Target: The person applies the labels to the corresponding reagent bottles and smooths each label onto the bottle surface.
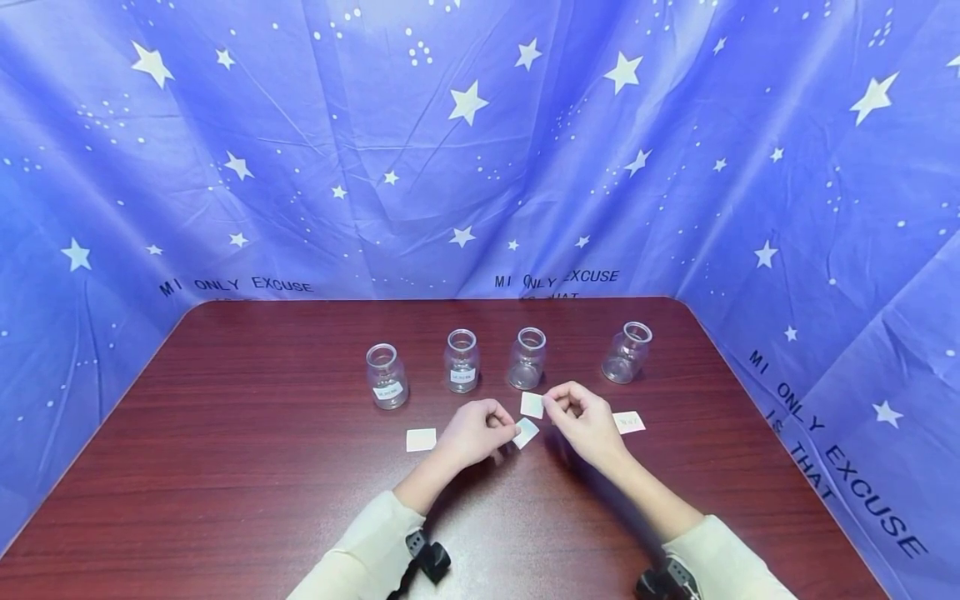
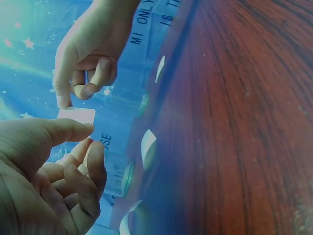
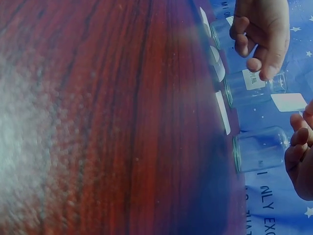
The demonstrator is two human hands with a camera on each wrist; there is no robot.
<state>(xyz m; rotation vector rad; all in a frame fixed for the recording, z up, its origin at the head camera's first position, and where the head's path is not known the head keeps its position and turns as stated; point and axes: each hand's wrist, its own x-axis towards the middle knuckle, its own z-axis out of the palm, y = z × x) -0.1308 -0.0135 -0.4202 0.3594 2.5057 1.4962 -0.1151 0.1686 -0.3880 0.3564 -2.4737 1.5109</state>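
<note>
My right hand (image 1: pixel 581 417) pinches a small white label (image 1: pixel 532 406) by its edge, held up above the table. Just left of it, my left hand (image 1: pixel 472 433) has loosely curled fingers, thumb and forefinger tips close together with nothing seen between them. In the right wrist view a small gap parts those fingertips from the label (image 3: pixel 288 102). A curled slip of paper (image 1: pixel 527 432) lies beside the left fingertips; in the left wrist view this slip (image 2: pixel 148 149) rests on the table. Behind the hands stands a clear glass jar (image 1: pixel 527 360) without a label.
Two jars on the left, one outer (image 1: pixel 386 377) and one inner (image 1: pixel 461 362), bear white printed labels. An unlabelled jar (image 1: pixel 627 352) stands at the right. White paper pieces lie left (image 1: pixel 421 440) and right (image 1: pixel 630 422) of the hands on the dark red table (image 1: pixel 262 467).
</note>
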